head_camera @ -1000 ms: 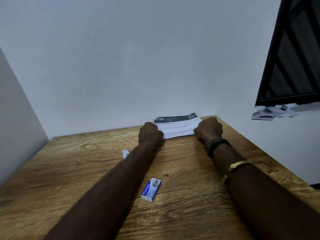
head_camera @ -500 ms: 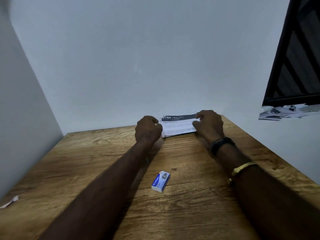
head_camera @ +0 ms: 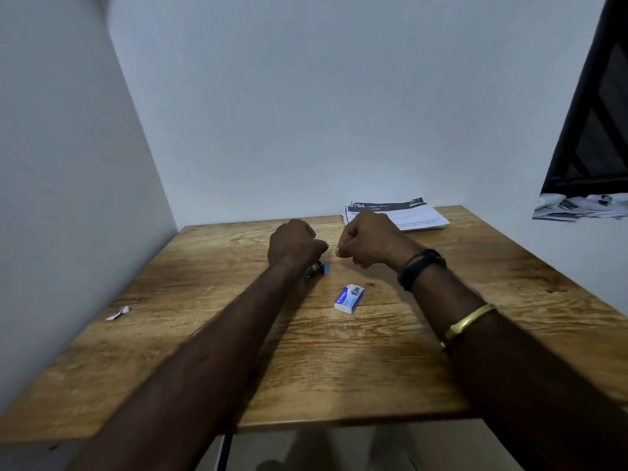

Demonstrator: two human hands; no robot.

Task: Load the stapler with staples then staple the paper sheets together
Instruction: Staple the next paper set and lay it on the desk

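Paper scrap (head_camera: 117,313) by the left edge of the table (head_camera: 204,334). Left hand (head_camera: 295,244), fingers curled, hides most of the dark, blue-tipped stapler (head_camera: 318,268); any hold on it cannot be told. Staple box (head_camera: 350,298) lies free just right, with open wood down to the near edge. Right hand (head_camera: 367,239) fisted, nothing seen in it, overlapping the paper sheets (head_camera: 414,217) stacked at the far edge by the wall.
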